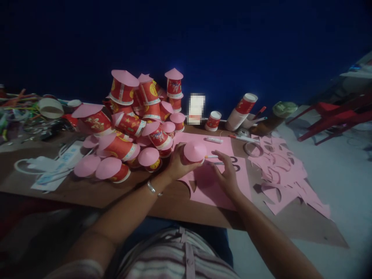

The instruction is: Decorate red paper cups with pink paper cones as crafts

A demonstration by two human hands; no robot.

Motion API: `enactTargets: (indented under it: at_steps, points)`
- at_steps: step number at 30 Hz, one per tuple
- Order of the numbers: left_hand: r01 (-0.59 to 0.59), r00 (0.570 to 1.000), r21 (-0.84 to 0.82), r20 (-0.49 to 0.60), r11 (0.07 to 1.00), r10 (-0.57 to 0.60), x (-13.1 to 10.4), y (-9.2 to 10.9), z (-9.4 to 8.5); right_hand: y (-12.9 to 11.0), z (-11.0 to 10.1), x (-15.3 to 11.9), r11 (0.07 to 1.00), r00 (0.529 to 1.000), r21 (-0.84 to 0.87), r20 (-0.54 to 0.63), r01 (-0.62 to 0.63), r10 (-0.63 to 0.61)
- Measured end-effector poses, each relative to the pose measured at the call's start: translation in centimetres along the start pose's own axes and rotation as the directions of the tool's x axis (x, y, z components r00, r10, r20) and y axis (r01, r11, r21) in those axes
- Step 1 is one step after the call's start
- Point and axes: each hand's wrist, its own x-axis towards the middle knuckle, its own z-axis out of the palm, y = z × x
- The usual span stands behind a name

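My left hand [176, 163] is wrapped around a small paper cup topped with a pink paper cone [195, 150]; the cone hides most of the cup. To the right of it, my right hand [228, 174] has its thumb and fingers apart, with nothing visible between them. Beneath that hand, scissors with dark handles [236, 168] lie on a pink paper sheet [221, 193]. A slim pen [211, 156] shows between the cone and my right fingers. Left of my hands, several red cups with pink cone tops [124, 147] are piled and stacked.
Pink paper scraps [286, 170] and a tape roll [253, 148] lie to the right. Behind stand a red cup [213, 121], a leaning cup stack [241, 111] and a white marker [214, 140]. A white power strip [59, 166] with cables lies left. A red stool [322, 116] stands beyond.
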Motion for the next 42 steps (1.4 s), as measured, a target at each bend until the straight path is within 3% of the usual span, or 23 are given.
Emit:
enactTargets:
  at_steps: [4,12,19,25,27,29,33,35,42]
  points:
    - [-0.051,0.997,0.116,-0.044,0.992,0.056,-0.1,0.2,0.1,0.1,0.5,-0.3,0.994,0.995,-0.064,0.049,0.085,-0.082]
    - [-0.017,0.998,0.176,0.068,0.984,0.005,-0.3,0.4,-0.5,-1.9,2.0,0.4,0.984,0.978,-0.089,0.155,0.157,-0.142]
    - [-0.019,0.999,0.089,0.03,0.996,0.016,0.0,0.3,-0.3,-1.0,3.7,1.6,0.996,0.979,0.063,0.196,-0.067,0.053]
    - [-0.028,0.993,0.009,-0.111,1.0,0.029,-0.3,0.1,-0.4,-0.3,2.8,4.7,0.974,0.975,0.127,0.15,-0.185,0.166]
    - [-0.033,0.999,-0.031,-0.034,0.999,0.032,-0.6,0.3,-0.5,0.0,2.9,6.6,0.965,0.971,0.15,0.13,-0.217,0.199]
    - [-0.097,0.985,-0.071,0.138,0.993,0.106,-1.0,0.5,-0.4,0.4,3.6,8.6,0.959,0.968,0.166,0.141,-0.229,0.207]
    - [-0.276,0.861,-0.121,0.411,0.954,0.301,-1.9,0.4,0.1,1.2,6.7,11.3,0.969,0.969,0.159,0.191,-0.188,0.156]
    - [-0.287,0.839,-0.106,0.453,0.952,0.303,-2.0,0.2,0.3,1.5,8.2,12.0,0.98,0.966,0.114,0.221,-0.161,0.133]
    - [-0.278,0.853,-0.035,0.45,0.96,0.263,-1.5,-0.4,0.1,1.8,10.5,12.4,0.985,0.944,-0.002,0.285,-0.172,0.165]
